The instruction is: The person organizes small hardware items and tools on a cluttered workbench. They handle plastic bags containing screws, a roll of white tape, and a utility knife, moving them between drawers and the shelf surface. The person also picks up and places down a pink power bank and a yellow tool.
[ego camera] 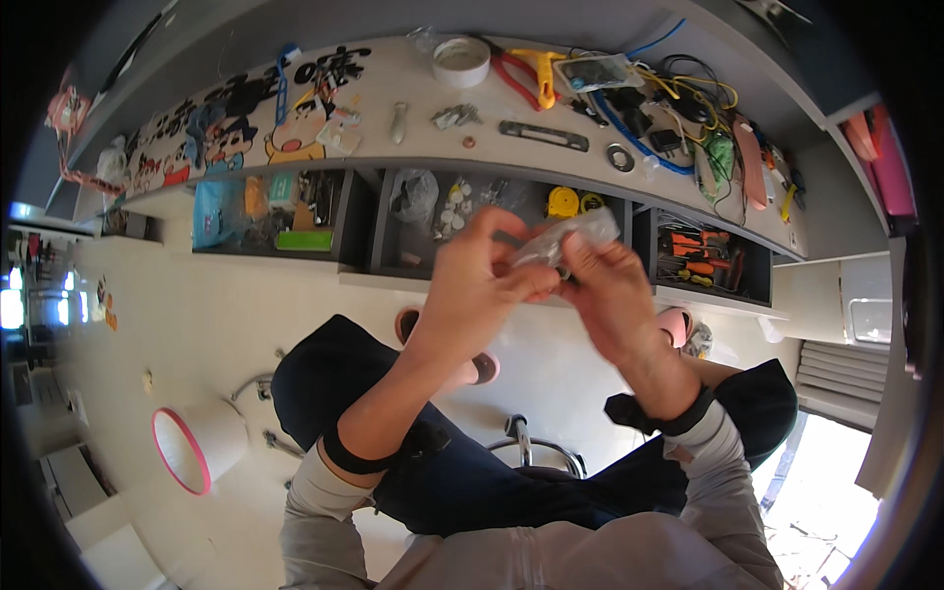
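My left hand (pixel 483 276) and my right hand (pixel 608 284) meet above the front edge of the open middle drawer (pixel 380 236). Between them they grip a small clear plastic bag (pixel 553 240), which is crumpled; what it contains cannot be made out. A small dark round item shows between the fingertips, partly hidden. Behind the bag, in the drawer, lie a yellow tape measure (pixel 563 201), another clear bag (pixel 414 195) and small white pieces (pixel 456 206).
The left drawer (pixel 339 221) holds a blue bag and a green box (pixel 304 240). Orange-handled screwdrivers (pixel 697 243) fill the right drawer. On the desktop lie red-handled pliers (pixel 520 81), a slotted metal plate (pixel 543 136), a white tape roll (pixel 461 63) and tangled cables (pixel 686 96).
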`<state>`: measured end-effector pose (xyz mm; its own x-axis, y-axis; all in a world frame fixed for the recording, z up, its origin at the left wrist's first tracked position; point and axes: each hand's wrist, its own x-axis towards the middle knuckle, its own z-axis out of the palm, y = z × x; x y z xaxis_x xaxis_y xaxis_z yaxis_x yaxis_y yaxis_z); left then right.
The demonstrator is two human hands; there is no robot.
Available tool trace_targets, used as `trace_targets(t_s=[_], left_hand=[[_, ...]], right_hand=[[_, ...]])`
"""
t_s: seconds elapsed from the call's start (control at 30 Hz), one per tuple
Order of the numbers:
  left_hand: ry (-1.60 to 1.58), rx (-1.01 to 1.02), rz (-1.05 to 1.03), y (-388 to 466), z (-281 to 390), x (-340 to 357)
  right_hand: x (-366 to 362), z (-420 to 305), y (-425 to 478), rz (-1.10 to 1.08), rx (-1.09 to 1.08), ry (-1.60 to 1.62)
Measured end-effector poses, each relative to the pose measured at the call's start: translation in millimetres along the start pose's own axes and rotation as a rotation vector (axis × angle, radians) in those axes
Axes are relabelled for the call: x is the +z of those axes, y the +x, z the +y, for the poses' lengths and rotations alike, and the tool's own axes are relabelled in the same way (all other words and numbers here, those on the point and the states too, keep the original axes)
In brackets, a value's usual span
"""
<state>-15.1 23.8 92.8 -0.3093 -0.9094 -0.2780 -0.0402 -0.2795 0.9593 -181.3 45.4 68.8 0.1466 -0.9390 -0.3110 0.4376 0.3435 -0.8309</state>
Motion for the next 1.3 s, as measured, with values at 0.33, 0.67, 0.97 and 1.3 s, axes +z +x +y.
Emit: trace_targets(t_s=[0.33,0.67,0.97,1.3], left_hand=[[-0.014,0.222,0.426,-20.3,21.4,-85.7],[-0.041,0.144,0.404,-21.2,10.8,-104.1],[0.075,0.043,0.205,-10.5,-20.8,-88.9],[-0.141,-0.138,-0.003,0.0,-27.4,-59.2]], right_hand=[[-78.4,18.5,112.0,-0.114,0.652,-0.561],[-63.7,35.2,125.9,-0.076,0.585,-0.358],[-24.1,3.4,101.3,-0.138,0.49,-0.26],[14.8,-15.4,63.8,-0.193,0.381,-0.176]])
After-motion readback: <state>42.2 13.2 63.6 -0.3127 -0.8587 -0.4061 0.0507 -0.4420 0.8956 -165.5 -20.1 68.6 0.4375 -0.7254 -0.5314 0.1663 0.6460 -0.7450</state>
